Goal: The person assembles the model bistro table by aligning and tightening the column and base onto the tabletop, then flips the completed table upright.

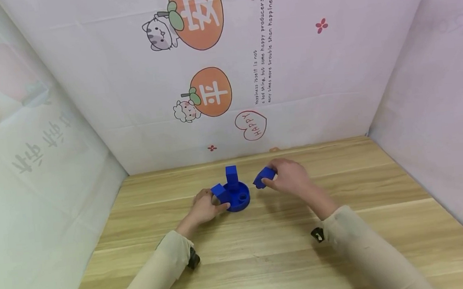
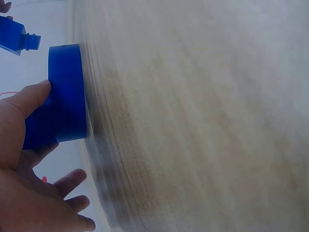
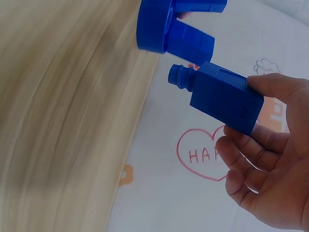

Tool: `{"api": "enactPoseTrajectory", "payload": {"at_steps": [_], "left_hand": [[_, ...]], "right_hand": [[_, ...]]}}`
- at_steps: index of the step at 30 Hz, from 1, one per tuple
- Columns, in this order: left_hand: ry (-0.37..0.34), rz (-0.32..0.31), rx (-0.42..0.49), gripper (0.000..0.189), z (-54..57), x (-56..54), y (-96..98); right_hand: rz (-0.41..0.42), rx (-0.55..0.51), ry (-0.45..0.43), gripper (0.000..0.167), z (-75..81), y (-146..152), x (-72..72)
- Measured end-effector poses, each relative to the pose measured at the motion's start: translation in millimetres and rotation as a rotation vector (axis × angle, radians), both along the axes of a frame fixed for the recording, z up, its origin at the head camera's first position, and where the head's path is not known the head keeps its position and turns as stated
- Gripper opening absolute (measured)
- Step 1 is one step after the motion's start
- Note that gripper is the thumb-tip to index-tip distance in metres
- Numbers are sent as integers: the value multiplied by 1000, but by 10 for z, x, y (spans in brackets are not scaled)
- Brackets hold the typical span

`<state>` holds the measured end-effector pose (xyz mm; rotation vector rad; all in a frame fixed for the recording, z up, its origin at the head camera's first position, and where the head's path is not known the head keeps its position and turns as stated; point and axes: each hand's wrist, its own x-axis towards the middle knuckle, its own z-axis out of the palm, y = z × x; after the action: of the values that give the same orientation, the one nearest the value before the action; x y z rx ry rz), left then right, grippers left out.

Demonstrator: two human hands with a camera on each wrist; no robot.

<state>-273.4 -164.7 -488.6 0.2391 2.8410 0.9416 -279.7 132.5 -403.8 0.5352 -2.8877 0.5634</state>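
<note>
A round blue base [image 1: 243,204] with a raised rim and a round hole stands on the table. Two rectangular blue blocks rise from it, a rear one [image 1: 232,174] and a left one [image 1: 219,192]. My left hand [image 1: 205,207] holds the left block between thumb and index finger, the thumb tip at the base; its other fingers spread loosely in the left wrist view. To the right of the base, my right hand [image 1: 292,175] pinches a third blue block [image 3: 227,96] by its far end. This block's ridged, threaded-looking stub [image 3: 181,77] points toward the base, apart from it.
The wood-grain table [image 1: 262,256] meets a white printed cloth wall [image 1: 301,88] behind the base. More white cloth hangs at the left [image 1: 29,148] and right [image 1: 439,112]. Dark straps [image 1: 193,258] show at both sleeve cuffs.
</note>
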Motion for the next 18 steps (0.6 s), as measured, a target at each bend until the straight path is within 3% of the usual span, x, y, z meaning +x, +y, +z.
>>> {"api": "enactPoseTrajectory", "payload": {"at_steps": [18], "left_hand": [[-7, 18, -20, 84, -4, 14, 10]], "right_hand": [[66, 16, 22, 42, -16, -316, 78]]}}
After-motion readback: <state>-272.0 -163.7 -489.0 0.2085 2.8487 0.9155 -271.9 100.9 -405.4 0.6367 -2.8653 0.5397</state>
